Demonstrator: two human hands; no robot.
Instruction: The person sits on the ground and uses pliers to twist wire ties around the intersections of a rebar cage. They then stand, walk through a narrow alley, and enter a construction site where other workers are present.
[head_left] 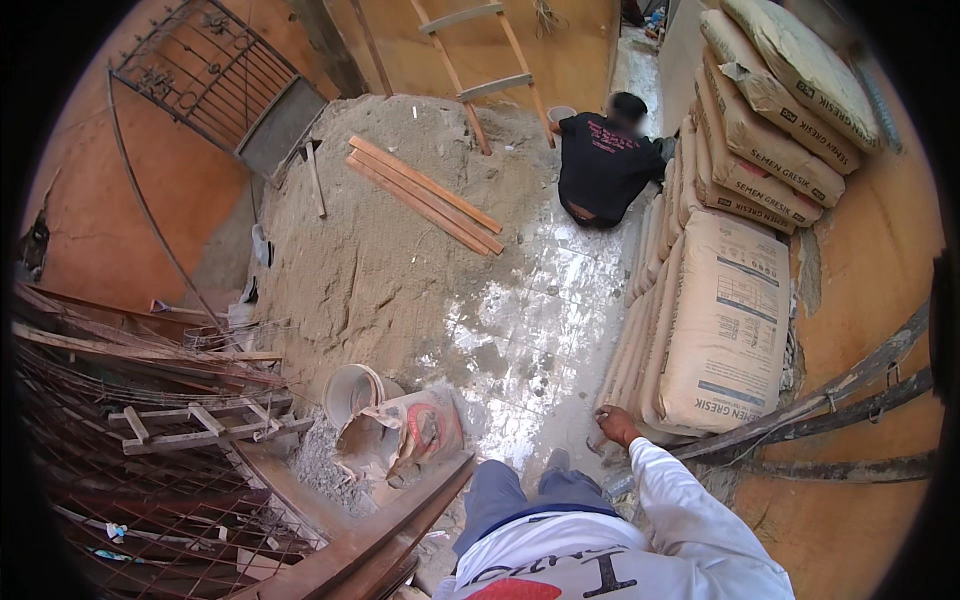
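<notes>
My right hand [617,426], at the end of a white long sleeve, is held low in front of me with its fingers curled. Whatever they close on, if anything, is too small to make out; a thin greyish shape shows just below the fingers. Right beside the hand is the near end of a stack of brown paper cement bags [730,325], lying flat. I cannot tell whether the hand touches them. My left hand is out of view. At my front left, a torn, opened cement bag [425,430] leans against a whitish bucket [352,393].
A large sand heap [330,260] bears wooden planks [425,195]. Ahead, a person in a black shirt [608,165] crouches between a ladder [480,60] and taller stacked bags [770,130]. Beams [380,530] and wire mesh [170,510] lie left; dark poles [850,385] lean right.
</notes>
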